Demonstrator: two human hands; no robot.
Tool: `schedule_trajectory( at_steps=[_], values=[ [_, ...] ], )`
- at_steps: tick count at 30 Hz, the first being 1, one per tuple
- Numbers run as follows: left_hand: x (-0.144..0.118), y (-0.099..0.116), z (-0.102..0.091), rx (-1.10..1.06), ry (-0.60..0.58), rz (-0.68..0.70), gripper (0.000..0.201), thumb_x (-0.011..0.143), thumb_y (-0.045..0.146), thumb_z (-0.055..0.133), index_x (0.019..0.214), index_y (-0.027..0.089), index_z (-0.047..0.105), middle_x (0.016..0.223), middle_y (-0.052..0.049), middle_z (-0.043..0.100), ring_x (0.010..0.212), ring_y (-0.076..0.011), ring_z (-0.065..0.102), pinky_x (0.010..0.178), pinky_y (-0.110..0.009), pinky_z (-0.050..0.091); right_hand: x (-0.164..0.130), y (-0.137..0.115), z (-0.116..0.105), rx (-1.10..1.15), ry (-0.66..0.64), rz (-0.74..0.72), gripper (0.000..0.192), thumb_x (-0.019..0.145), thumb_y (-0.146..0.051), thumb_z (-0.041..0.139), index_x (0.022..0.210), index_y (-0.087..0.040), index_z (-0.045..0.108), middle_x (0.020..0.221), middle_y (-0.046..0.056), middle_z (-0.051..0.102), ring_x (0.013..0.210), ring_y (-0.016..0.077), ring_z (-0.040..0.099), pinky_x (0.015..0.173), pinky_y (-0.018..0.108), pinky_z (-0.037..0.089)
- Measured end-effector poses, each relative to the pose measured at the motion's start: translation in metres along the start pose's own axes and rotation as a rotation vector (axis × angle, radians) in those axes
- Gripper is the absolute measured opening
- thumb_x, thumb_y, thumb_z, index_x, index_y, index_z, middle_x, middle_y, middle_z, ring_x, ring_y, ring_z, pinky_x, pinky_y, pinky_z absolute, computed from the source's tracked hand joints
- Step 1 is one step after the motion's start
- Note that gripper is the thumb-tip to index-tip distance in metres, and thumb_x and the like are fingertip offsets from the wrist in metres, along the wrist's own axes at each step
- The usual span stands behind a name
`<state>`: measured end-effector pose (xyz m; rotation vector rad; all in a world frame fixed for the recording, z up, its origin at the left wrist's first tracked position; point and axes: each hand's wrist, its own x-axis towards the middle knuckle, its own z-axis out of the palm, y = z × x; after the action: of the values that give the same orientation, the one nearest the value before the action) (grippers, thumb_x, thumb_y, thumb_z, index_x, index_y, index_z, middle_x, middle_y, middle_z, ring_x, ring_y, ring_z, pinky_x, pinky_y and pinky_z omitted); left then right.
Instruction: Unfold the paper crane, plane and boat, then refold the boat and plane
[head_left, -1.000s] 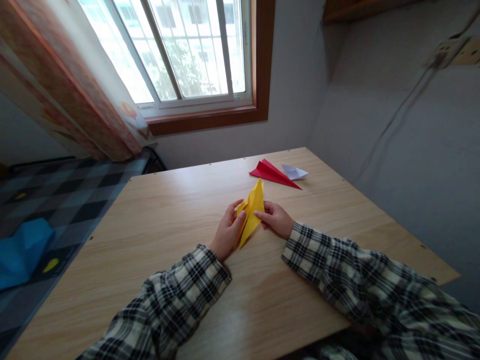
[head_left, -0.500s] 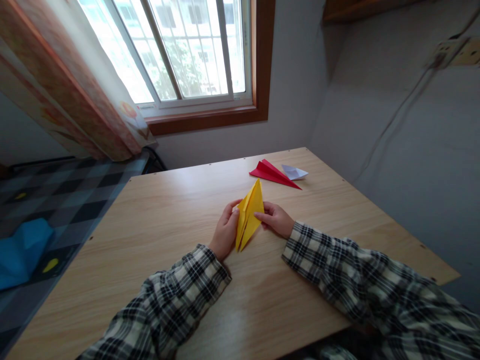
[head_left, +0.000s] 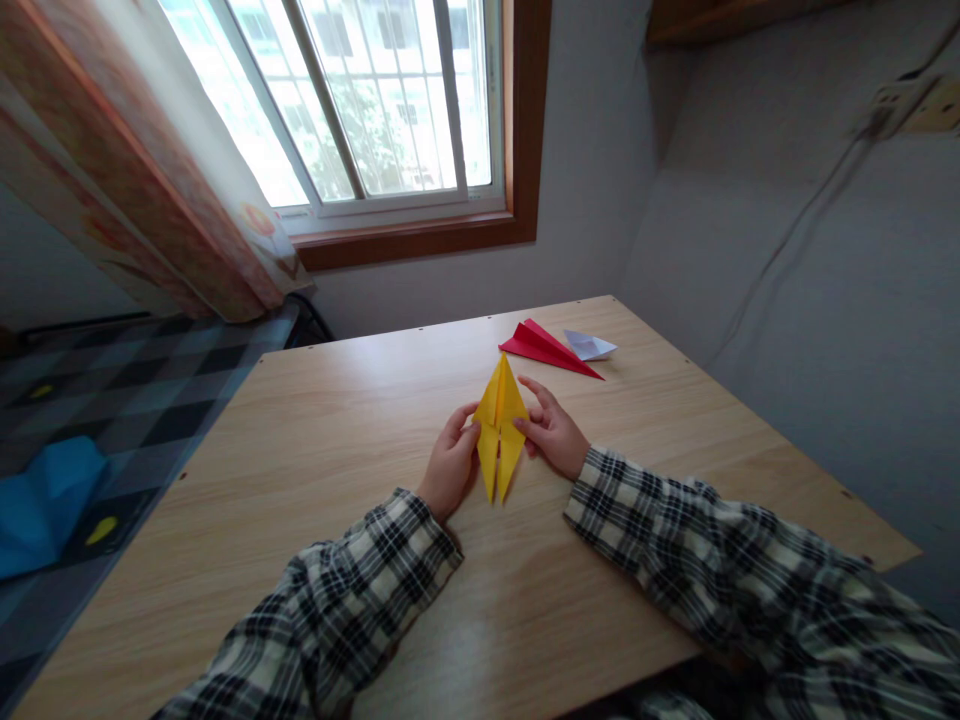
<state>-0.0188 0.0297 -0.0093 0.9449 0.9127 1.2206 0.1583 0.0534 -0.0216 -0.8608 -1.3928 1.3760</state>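
Observation:
A yellow folded paper stands between my hands above the table, a tall diamond with its lower half split into two points. My left hand pinches its left corner, thumb in front and fingers partly hidden behind. My right hand grips the right corner between the thumb and the fingers behind, while the index finger sticks out past the edge. Beyond the yellow paper, a red paper plane lies on the table, and a small white paper boat sits beside its right side.
The wooden table fills the middle, its back edge below a window. To the left, a blue folded paper rests on a checked cloth. A cable hangs on the right wall.
The yellow paper has turned from an angled side view to face me flat, its two lower points now visible. My right index finger has lifted off it.

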Motion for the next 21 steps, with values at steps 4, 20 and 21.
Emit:
schedule_trajectory(
  at_steps=[4,20,21],
  values=[
    [0.0001,-0.0002,-0.0002,-0.013,0.009,-0.007,0.044,0.079,0.038,0.072,0.117,0.022,0.058,0.093,-0.001,0.072,0.078,-0.0161,0.066,0.072,-0.027,0.052,-0.0007,0.0019,0.0001,-0.011,-0.009,-0.030,0.080,0.086,-0.045,0.065,0.153,-0.025,0.026,0.063,-0.010,0.053,0.046,0.0088,0.049,0.043,0.021,0.039],
    [-0.0011,0.0020,-0.0008,-0.012,-0.025,0.011,0.040,0.074,0.032,0.078,0.104,0.020,0.055,0.089,0.000,0.071,0.080,-0.0161,0.068,0.074,-0.026,0.052,0.0021,0.0053,0.0000,-0.044,-0.009,0.026,0.036,0.081,-0.045,0.065,0.102,-0.016,0.064,0.054,-0.006,0.055,0.045,0.0103,0.051,0.045,0.023,0.043],
    [-0.0011,0.0020,-0.0012,-0.007,-0.034,0.011,0.040,0.073,0.033,0.079,0.103,0.020,0.055,0.089,0.000,0.071,0.080,-0.0164,0.068,0.074,-0.026,0.052,0.0021,0.0051,0.0001,-0.047,-0.005,0.030,0.036,0.080,-0.045,0.066,0.101,-0.016,0.064,0.054,-0.006,0.055,0.045,0.0104,0.051,0.045,0.023,0.043]
  ],
)
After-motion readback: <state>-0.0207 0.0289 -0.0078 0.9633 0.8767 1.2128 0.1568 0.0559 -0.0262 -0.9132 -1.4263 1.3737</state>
